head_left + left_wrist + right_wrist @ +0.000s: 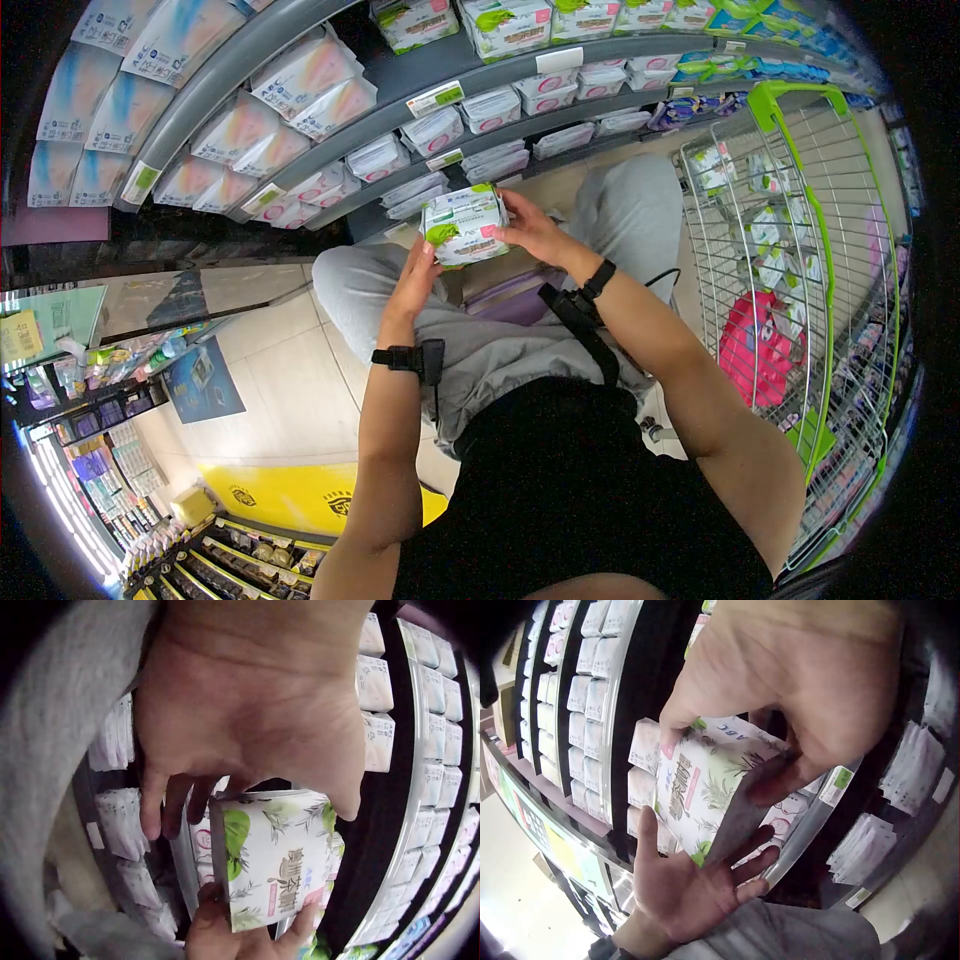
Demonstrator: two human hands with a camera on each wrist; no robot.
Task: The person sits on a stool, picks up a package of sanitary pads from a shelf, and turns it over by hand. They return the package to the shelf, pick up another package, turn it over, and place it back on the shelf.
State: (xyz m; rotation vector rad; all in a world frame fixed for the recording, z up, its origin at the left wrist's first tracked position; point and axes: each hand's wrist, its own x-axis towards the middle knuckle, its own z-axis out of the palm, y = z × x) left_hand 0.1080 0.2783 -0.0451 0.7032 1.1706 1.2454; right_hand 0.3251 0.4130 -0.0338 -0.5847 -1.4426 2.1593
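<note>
A white package with green leaf print (465,228) is held above the lap. My right hand (535,232) grips its right side, thumb on the printed face and fingers around the edge, as the right wrist view shows. Open, with fingers fairly straight, my left hand (412,280) is at the package's left side. In the right wrist view the left palm (686,889) faces up beside the package's lower edge (705,780). The left wrist view shows the package's front (277,859) with dark lettering, beyond the left hand (247,712).
Curved shelves (500,75) of stacked packages run across the front and left. A wire cart with green trim (825,250) stands at the right, holding several similar packages and a pink bag (755,350). Bent knees in grey trousers (630,215) flank the hands.
</note>
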